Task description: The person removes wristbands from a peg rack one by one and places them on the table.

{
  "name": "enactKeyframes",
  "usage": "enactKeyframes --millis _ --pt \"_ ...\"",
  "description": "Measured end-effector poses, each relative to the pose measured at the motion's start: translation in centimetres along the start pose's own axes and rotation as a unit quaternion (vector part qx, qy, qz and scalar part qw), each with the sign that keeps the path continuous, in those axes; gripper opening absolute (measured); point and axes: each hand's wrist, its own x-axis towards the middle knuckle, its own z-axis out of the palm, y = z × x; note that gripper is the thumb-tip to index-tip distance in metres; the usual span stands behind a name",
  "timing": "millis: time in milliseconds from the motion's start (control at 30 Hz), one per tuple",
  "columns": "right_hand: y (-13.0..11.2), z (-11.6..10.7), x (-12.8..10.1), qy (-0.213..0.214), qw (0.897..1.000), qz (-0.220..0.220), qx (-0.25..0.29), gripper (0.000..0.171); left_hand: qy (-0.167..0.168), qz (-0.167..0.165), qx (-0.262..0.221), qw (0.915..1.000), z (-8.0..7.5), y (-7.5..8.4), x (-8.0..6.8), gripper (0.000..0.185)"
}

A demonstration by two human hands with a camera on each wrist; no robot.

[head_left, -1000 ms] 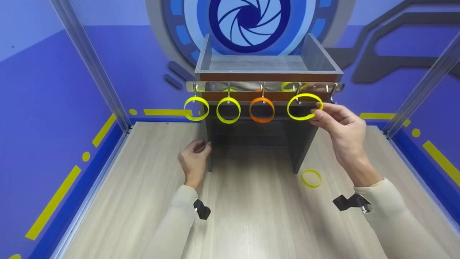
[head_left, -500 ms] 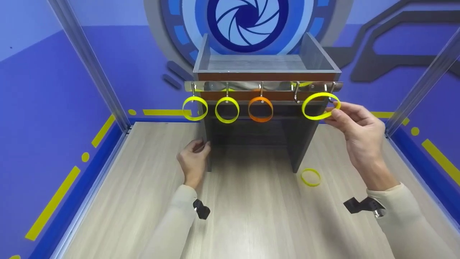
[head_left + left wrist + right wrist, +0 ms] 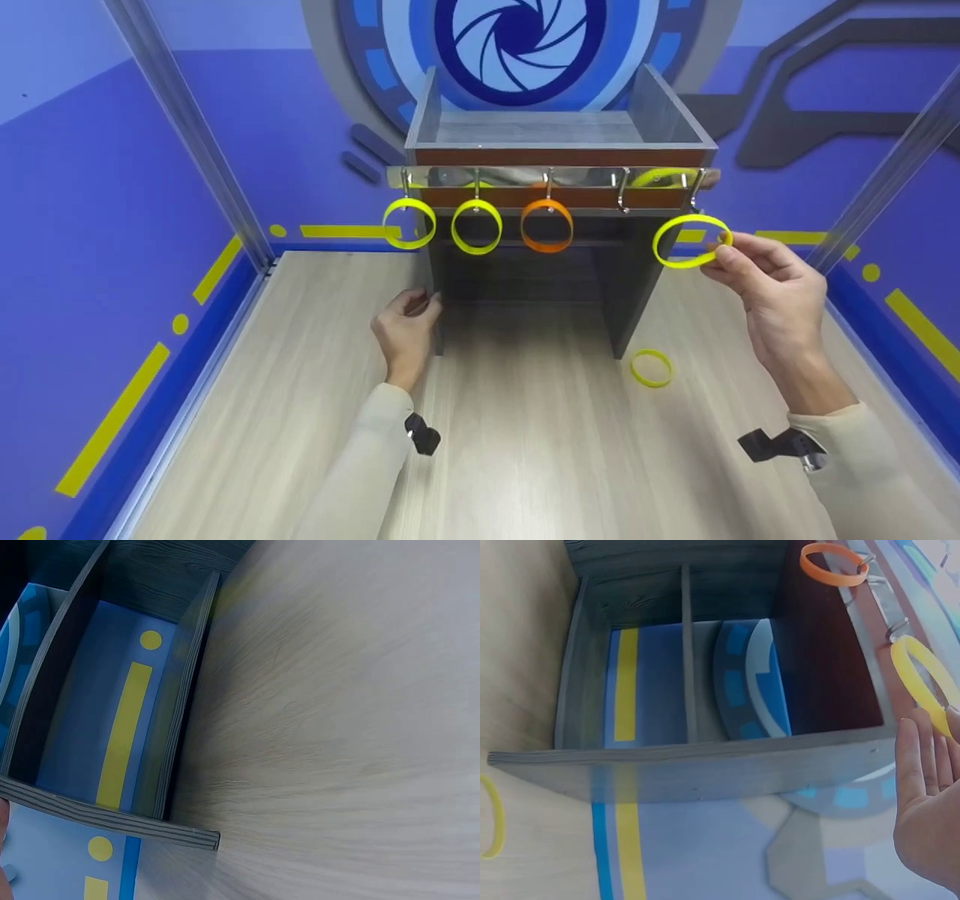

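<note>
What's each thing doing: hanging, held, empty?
Leftmost yellow ring: hanging
Second yellow ring: hanging
Orange ring: hanging
Fourth hook: bare
Fifth hook: bare
Held yellow ring: off the hooks
Right hand: pinching it
Lowest yellow ring: lying flat
Shelf: standing
Left hand: curled by the shelf

Booth (image 3: 82,247) w/ mural walls (image 3: 247,135)

Yellow ring (image 3: 682,264) near rightmost hook (image 3: 697,192)
</note>
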Motion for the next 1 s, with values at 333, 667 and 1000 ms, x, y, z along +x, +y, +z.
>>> enactKeyframes --millis 333,667,1000 --pt "2.0 -2.2 -0.6 0.032 0.999 0.029 -0.029 0.03 -0.004 0.01 0.006 0.9999 0.1 -0.1 0.1 0.013" --pt "3.8 -5.1 -1.0 0.033 0.997 0.07 -0.026 0.03 -0.002 0.015 0.009 0.9998 0.0 -0.2 0.0 0.013" --pt "5.1 -8.7 -1.1 0.061 0.991 0.117 -0.035 0.025 0.006 0.008 0.009 0.9999 0.1 -0.3 0.1 0.014"
